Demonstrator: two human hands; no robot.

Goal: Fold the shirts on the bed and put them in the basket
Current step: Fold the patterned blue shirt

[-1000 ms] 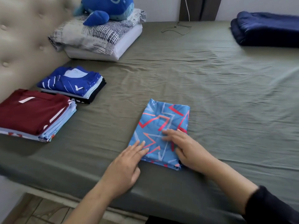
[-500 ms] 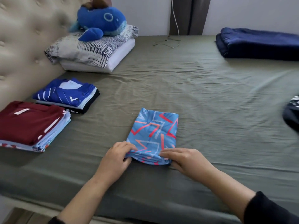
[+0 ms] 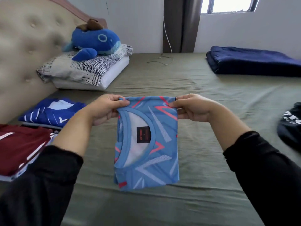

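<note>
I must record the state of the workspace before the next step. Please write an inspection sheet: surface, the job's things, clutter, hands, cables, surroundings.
Surface: bed under a wrinkled olive sheet.
Job's things: folded light blue shirt held up above the sheet, collar label facing the camera; blue shirt stack and maroon shirt stack at left; black garment at the right edge, not folded. Basket: nothing seen.
Clutter: whale plush on pillows; navy blanket.
Hands: left hand and right hand pinch the shirt's top corners.
Cables: thin cable on the sheet near the wall.
Surroundings: tufted headboard, curtain, window.

sleeves: black, long, pushed up the forearms | left grip (image 3: 104,110): bare | right grip (image 3: 192,108): bare
</note>
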